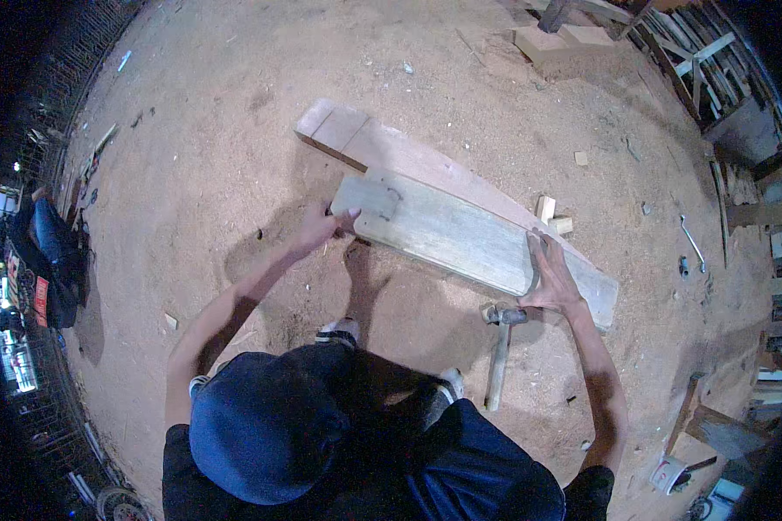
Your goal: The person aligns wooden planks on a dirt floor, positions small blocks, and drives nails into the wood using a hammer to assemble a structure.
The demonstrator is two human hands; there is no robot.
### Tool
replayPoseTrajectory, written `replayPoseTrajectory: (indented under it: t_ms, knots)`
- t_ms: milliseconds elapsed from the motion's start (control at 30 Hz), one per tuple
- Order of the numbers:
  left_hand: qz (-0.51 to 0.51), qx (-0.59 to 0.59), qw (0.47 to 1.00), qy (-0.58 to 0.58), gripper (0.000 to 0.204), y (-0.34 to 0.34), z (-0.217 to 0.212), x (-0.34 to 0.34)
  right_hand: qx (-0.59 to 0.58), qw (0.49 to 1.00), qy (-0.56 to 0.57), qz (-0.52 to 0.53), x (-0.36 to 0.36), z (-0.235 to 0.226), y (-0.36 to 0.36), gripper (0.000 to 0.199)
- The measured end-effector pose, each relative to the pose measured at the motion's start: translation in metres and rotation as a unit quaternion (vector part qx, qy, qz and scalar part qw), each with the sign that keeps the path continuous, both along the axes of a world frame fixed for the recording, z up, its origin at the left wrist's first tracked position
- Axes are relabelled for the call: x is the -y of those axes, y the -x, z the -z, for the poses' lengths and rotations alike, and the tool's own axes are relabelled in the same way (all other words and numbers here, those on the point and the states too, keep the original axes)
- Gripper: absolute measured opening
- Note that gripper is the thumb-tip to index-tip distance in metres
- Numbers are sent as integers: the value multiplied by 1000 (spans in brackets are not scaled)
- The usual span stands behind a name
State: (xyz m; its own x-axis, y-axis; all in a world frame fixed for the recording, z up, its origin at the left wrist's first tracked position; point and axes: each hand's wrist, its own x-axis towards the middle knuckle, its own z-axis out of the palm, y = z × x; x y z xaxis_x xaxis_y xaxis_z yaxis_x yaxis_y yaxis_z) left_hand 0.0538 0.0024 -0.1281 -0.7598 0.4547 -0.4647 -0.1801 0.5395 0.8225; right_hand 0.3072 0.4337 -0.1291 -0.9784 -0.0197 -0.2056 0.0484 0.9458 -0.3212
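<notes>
Your left hand (328, 224) grips the top board (452, 230) at its left end, thumb on the upper face; your right hand (552, 278) spans its right end, thumb and fingers spread. The board lies slantwise in front of you, overlapping the longer board (421, 154) on its far side. Keep both ends supported evenly, and keep your fingertips out from between the two boards. Mind the hammer (498, 365), just beside your right hand on the near side.

Dark marks (391, 198) show on the top board toward its left end, too unclear to read. Far left, a red patch (41, 301) carries pale lettering, too small to make out.
</notes>
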Motion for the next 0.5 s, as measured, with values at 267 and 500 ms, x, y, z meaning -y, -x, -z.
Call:
replayPoseTrajectory:
  t_ms: [267, 500]
  knots:
    - [-38, -27, 994, -99, 49, 30, 19, -7, -15, 999, 5, 31, 7, 5, 2, 142]
    - [-84, -30, 995, -39, 55, 26, 45, 7, -23, 1000, 13, 0, 10, 9, 8, 142]
